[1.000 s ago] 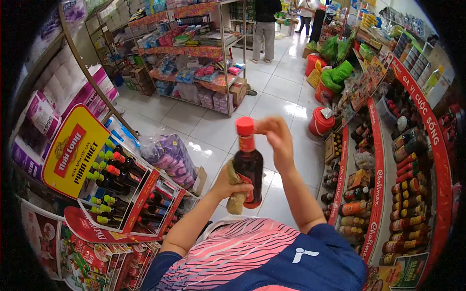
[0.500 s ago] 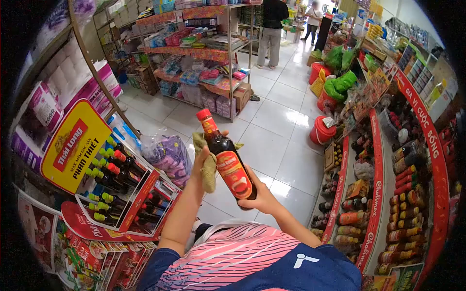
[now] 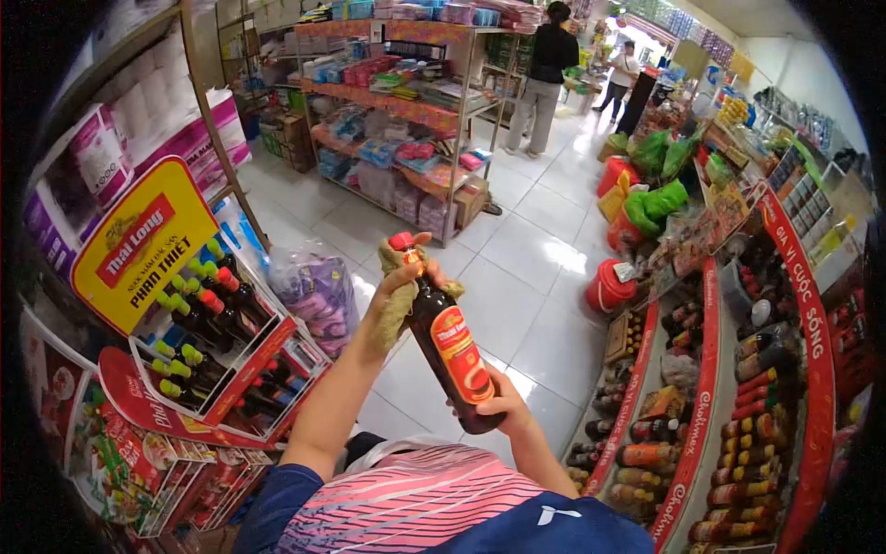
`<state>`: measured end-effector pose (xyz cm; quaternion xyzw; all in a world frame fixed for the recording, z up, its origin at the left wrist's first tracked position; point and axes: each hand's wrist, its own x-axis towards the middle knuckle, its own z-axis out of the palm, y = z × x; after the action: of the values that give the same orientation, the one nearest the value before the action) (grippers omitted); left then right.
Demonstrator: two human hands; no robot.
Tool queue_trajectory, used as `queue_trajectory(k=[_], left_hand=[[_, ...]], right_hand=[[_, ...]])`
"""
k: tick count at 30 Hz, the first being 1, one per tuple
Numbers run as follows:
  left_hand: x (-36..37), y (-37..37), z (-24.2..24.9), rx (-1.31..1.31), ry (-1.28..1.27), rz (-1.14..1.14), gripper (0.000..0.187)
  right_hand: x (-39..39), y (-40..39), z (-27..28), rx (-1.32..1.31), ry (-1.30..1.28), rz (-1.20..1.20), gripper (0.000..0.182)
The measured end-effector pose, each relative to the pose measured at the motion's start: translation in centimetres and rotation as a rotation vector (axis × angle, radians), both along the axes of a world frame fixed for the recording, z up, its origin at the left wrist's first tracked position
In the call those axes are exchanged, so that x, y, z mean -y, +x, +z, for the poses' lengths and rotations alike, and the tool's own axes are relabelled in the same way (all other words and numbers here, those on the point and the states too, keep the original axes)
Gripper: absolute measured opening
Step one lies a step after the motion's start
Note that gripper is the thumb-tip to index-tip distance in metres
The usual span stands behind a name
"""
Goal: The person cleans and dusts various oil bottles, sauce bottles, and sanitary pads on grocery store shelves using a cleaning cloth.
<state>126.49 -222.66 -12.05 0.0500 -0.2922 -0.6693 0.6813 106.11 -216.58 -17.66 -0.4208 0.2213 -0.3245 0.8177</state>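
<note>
A dark glass sauce bottle [image 3: 458, 358] with a red cap and a red and yellow label is tilted in front of me, cap end away to the upper left. My left hand [image 3: 402, 278] wraps an olive-green cloth [image 3: 398, 312] round the bottle's neck, fingers closed just below the cap. Lower down, my right hand [image 3: 506, 408] grips the bottle near its base, thumb across the lower label. Part of the neck is hidden by the cloth and fingers.
A display rack [image 3: 231, 369] of similar bottles stands at left, beside a plastic bag of purple packs [image 3: 317, 300]. Shelves of sauce bottles [image 3: 749, 434] line the right. A red bucket [image 3: 610, 286] sits on the tiled floor. Two people stand farther back.
My left hand and the cloth have moved up from beside the bottle to close round its neck. The bottle has shifted slightly down and right, with my right hand still near its base.
</note>
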Motion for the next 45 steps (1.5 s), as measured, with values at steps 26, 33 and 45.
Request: queue_trajectory(k=[26, 33, 45], left_hand=[[-2.7, 9.9, 2.6, 0.587, 0.017, 0.198, 0.036], [-8.3, 17.8, 2.2, 1.139, 0.31, 0.348, 0.02], [-16.0, 16.5, 1.5, 0.234, 0.299, 0.883, 0.052]], right_hand=[[2.3, 3.6, -1.0, 0.196, 0.151, 0.428, 0.078], [4.4, 7.1, 0.7, -0.211, -0.25, 0.607, 0.088], [4.7, 21.8, -1.0, -0.028, -0.004, 0.867, 0.086]])
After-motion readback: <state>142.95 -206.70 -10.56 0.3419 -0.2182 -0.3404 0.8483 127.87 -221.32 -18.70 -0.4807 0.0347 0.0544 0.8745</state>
